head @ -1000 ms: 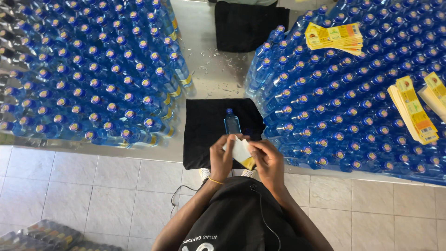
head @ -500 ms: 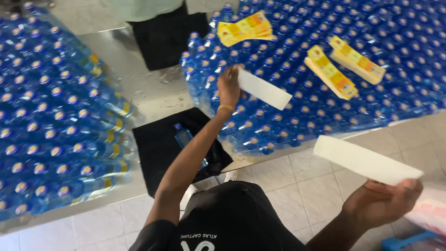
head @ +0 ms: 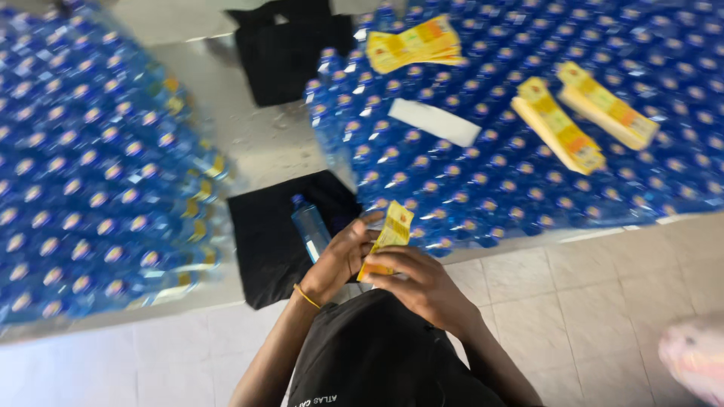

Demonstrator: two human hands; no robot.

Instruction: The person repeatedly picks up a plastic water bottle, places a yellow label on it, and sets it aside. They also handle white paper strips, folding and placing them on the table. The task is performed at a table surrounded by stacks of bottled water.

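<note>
While half a second ago the arms were flung wide, each with a white backing strip, both hands now meet over the table edge: the left hand (head: 343, 260) and the right hand (head: 416, 285) together pinch one yellow label (head: 388, 237), just beside the lone bottle (head: 311, 226) on the black cloth (head: 264, 234). One white strip (head: 434, 122) now lies released on the capped bottles (head: 528, 173), so the peeled label seems ready for sticking. Motion blur hides the print and exact finger placement; a pinkish object (head: 694, 354) at the lower right is cut off and unidentifiable.
</note>
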